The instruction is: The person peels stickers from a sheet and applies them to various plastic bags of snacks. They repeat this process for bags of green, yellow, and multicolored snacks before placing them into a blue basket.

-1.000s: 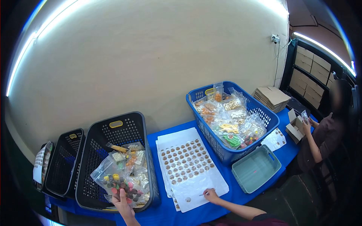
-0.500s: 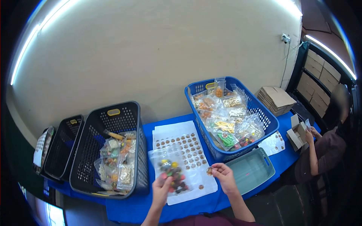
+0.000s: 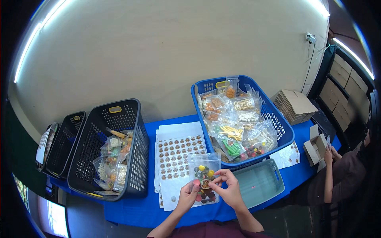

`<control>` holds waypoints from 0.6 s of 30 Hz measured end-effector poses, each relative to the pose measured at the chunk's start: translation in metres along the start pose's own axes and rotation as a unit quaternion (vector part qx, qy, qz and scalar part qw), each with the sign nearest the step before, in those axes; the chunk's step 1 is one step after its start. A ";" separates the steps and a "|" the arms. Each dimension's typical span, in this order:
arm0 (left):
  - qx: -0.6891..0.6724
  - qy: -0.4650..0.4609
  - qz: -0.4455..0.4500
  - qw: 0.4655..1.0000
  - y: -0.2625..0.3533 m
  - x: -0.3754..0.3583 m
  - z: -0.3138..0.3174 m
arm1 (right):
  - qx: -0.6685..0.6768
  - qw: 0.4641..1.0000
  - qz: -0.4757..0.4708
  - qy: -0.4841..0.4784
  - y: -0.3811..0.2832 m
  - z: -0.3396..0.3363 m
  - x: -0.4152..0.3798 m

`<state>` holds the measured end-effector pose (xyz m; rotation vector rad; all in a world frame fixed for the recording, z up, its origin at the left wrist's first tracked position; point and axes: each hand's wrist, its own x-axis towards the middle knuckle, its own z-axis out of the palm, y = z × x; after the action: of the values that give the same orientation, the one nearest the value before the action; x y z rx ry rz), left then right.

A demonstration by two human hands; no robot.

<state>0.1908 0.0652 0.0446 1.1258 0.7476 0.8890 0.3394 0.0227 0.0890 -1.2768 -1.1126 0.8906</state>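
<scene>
Light: bright, from tube lights | Shadow: soft, on wall over back edge of worktop | Glare: small, on clear bags | Distortion: fisheye, corners black | Blur: smeared patch beyond worktop's right edge

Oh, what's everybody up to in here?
Someone's left hand holds a clear bag of colourful pieces; their right hand has its fingertips at a round sticker on its front. A sheet of stickers lies on the table between a dark basket and a blue basket, both holding bags. Another person is beside an open cardboard box.
</scene>
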 end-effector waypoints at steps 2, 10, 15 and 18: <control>0.009 0.001 0.004 1.000 -0.003 0.000 0.007 | 0.000 1.000 -0.005 0.003 0.004 -0.007 0.001; -0.016 0.044 -0.007 0.999 -0.012 0.002 0.048 | 0.037 0.999 0.006 0.008 0.014 -0.036 -0.004; -0.034 0.050 -0.001 0.998 -0.033 0.006 0.064 | -0.032 0.999 -0.017 0.008 0.018 -0.056 -0.004; -0.033 0.075 0.002 0.997 -0.028 0.007 0.075 | -0.089 0.995 -0.021 0.030 0.020 -0.059 -0.003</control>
<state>0.2649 0.0336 0.0374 1.0094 0.8336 1.0029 0.3975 0.0063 0.0721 -1.4111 -1.1873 0.7309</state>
